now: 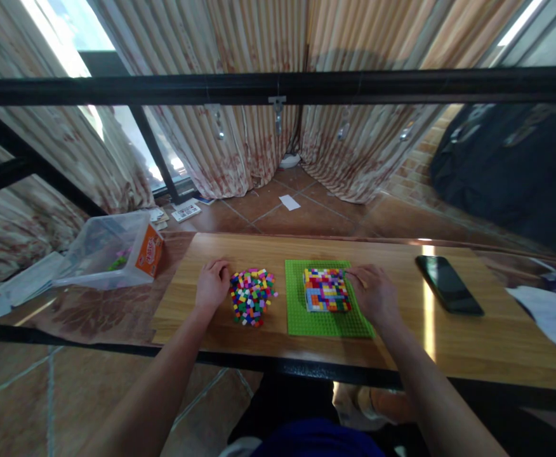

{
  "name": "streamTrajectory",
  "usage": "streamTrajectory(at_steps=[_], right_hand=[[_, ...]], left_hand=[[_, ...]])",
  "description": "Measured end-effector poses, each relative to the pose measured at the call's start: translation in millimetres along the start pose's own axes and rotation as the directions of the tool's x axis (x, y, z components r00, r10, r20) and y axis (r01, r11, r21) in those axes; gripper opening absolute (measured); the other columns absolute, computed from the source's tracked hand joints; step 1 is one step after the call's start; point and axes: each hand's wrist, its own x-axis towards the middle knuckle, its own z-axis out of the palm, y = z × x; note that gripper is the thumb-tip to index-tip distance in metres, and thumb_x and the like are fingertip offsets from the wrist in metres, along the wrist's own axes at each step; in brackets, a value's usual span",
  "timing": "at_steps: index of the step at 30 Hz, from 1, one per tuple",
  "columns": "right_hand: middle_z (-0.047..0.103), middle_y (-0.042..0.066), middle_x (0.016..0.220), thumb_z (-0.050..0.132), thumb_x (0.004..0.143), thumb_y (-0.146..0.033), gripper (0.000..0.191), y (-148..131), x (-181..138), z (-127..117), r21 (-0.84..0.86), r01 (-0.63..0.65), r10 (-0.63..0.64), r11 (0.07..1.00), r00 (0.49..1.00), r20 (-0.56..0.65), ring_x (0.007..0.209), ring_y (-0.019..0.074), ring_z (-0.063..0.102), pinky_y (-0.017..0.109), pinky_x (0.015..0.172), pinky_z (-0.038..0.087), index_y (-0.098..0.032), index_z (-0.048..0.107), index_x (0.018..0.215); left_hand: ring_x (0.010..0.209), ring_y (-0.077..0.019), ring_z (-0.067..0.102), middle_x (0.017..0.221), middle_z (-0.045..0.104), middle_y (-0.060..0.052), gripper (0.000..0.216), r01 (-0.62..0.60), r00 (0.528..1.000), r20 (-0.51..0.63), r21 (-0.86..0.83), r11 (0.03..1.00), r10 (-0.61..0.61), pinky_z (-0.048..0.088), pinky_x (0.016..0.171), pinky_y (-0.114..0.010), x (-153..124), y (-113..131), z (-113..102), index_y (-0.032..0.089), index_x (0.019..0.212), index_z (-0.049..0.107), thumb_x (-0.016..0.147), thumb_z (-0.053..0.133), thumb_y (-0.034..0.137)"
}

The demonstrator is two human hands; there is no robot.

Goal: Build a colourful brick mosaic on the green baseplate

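Note:
A heap of small coloured toy bricks (252, 297) lies on the wooden board. Close against its left side rests my left hand (212, 283), its fingers curled in; whatever they hold, if anything, is hidden. To the right of the heap is a green baseplate (296, 320), which carries a block built of many coloured bricks (327, 291). My right hand (372, 291) is at the right edge of this block, over the baseplate, with thumb and fingertips pinched together. What sits between those fingertips is too small to make out.
A black phone (449, 285) lies on the board at the right. Off the left end stands a clear plastic box (109, 251) with an orange label. A dark metal rail (278, 89) crosses in front of the curtains. White papers (544, 311) lie at the far right.

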Motion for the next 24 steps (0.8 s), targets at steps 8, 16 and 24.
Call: streamTrajectory(at_steps=[8, 16, 24], right_hand=[[0.067, 0.010, 0.095, 0.049, 0.095, -0.031, 0.031, 9.4, 8.9, 9.1, -0.011, 0.107, -0.105, 0.994, 0.987, 0.124, 0.092, 0.0230, 0.059, 0.039, 0.086, 0.049, -0.021, 0.079, 0.093], [0.068, 0.009, 0.096, 0.050, 0.095, -0.029, 0.030, 10.3, 12.3, 10.0, -0.063, 0.144, -0.132, 0.988, 0.977, 0.166, 0.094, 0.0232, 0.059, 0.040, 0.090, 0.048, -0.024, 0.079, 0.093], [0.071, 0.009, 0.102, 0.054, 0.089, -0.042, 0.031, 11.1, 1.6, 20.6, 0.116, -0.085, 0.079, 0.990, 0.995, 0.053, 0.092, 0.0220, 0.065, 0.039, 0.087, 0.052, -0.022, 0.077, 0.096]], left_hand=[[0.102, -0.0286, 0.063, 0.105, 0.070, -0.013, 0.026, -0.002, 1.000, 0.008, 0.007, 1.000, 0.001, 0.052, 0.098, -0.045, 0.9, -0.2, -0.3, 0.016, 0.097, 0.069, 0.088, 0.045, 0.020], [0.103, -0.0285, 0.063, 0.105, 0.070, -0.013, 0.025, -0.002, 1.000, 0.007, 0.012, 1.000, 0.001, 0.052, 0.098, -0.045, 0.3, -0.1, -0.4, 0.017, 0.096, 0.069, 0.088, 0.046, 0.020], [0.102, -0.0277, 0.064, 0.104, 0.071, -0.012, 0.025, 0.009, 1.000, 0.008, 0.001, 1.000, -0.009, 0.052, 0.098, -0.044, 0.5, 0.7, 0.1, 0.018, 0.095, 0.069, 0.087, 0.046, 0.019]])
